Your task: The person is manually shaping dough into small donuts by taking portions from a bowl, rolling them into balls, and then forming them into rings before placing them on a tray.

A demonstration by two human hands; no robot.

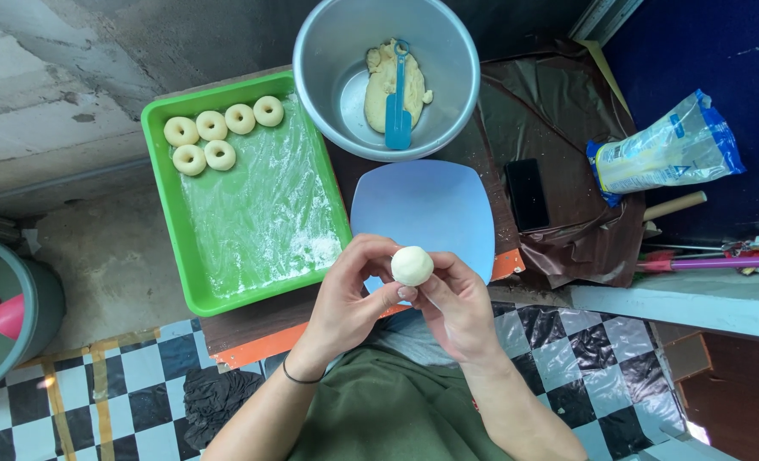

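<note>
- The left hand [349, 294] and the right hand [452, 303] met over the near edge of the worktop [482, 128], just in front of the person's chest.
- Both hands were grasping one dough ball [412, 265] together; the left grip curled round it from the side, the right grip cupped it from below with the fingertips touching it.
- The dough ball was round, pale and smooth, held clear of the worktop and just above the near corner of a light blue plate [422, 205].
- A thin dark band sat on the left wrist.
- A green tray [162, 171] lay at the left edge of the worktop, lined with floured film.
- Six dough rings [220, 154] lay in the tray's far left corner, four in a far row, two nearer, some touching.
- A metal bowl [319, 77] stood at the far edge, holding a lump of dough [378, 85] with a blue spatula [398, 119] lying on it.
- A black phone [527, 195] lay right of the plate on brown plastic sheeting.
- A clear bag with blue ends [669, 149] lay beyond the right edge.
</note>
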